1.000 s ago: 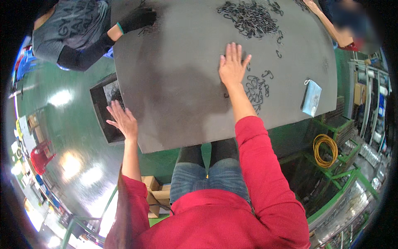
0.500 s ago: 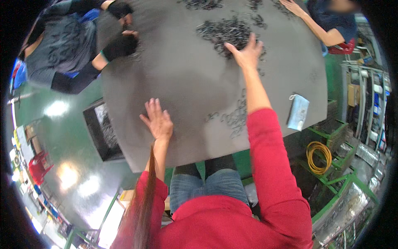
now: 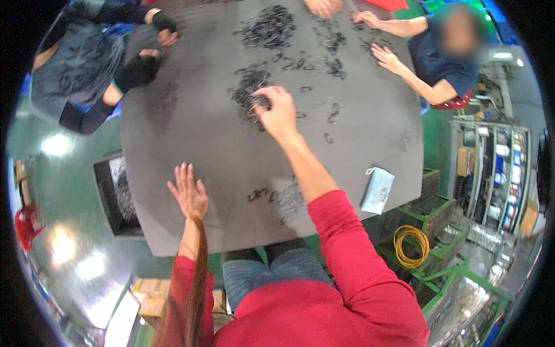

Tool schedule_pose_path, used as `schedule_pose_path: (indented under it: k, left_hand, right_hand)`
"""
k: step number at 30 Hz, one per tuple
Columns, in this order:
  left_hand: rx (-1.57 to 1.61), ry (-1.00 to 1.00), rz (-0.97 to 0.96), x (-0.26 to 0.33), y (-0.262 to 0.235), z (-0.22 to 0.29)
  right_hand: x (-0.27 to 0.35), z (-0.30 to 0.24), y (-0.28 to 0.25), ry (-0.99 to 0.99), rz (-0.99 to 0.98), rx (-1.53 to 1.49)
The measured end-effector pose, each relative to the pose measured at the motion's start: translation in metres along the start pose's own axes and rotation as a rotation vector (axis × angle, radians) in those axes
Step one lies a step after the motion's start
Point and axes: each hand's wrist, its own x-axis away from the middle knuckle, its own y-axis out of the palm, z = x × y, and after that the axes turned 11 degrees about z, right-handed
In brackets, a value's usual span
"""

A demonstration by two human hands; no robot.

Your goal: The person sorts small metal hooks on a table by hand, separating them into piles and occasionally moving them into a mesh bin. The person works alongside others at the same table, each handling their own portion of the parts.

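My right hand [image 3: 278, 111] reaches far over the grey table [image 3: 191, 139], and its fingers curl down onto a heap of small dark metal parts [image 3: 247, 91], grasping a clump of them. My left hand [image 3: 188, 194] lies flat with spread fingers on the table near the front edge and holds nothing. A thin scatter of the same parts [image 3: 283, 199] lies between my arms, close to my right forearm. A bigger heap [image 3: 269, 26] sits farther back.
A person in grey with black gloves [image 3: 139, 69] works at the far left, and a person in blue [image 3: 399, 61] at the far right. A white pouch [image 3: 378, 189] lies at the table's right edge. Below stand a black bin [image 3: 118, 194], a yellow coil [image 3: 411, 243] and cardboard boxes [image 3: 147, 289].
My right hand has stretched farther across the table and closed its fingers on the heap. My left hand has slid from the table's edge onto its surface.
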Motion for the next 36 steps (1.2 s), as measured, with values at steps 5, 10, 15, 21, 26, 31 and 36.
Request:
schedule_pose_path:
  k: [5,10,15,21,26,31,36]
  left_hand:
    - [0.010,0.024,-0.058,-0.002,-0.008,-0.002]
    - [0.124,0.097,-0.110,-0.001,-0.011,-0.023]
    - [0.136,0.263,-0.246,0.009,-0.041,-0.048]
    - [0.176,0.265,-0.122,-0.007,-0.045,-0.043]
    - [0.370,0.231,-0.008,-0.072,-0.021,0.011]
    - [0.378,0.182,0.052,-0.126,0.018,0.082]
    - [0.309,0.139,-0.003,-0.147,0.035,0.126]
  right_hand:
    - [0.013,-0.012,-0.006,-0.086,-0.008,-0.152]
    - [0.004,-0.016,-0.007,-0.099,-0.035,-0.233]
    - [-0.004,-0.023,-0.038,0.050,-0.031,-0.223]
    - [-0.034,0.005,-0.081,0.149,0.070,-0.310]
    - [-0.064,0.040,-0.095,0.153,0.143,-0.127]
    - [-0.080,0.108,-0.084,0.098,0.031,0.294]
    - [-0.045,0.116,-0.054,0.080,-0.039,0.475]
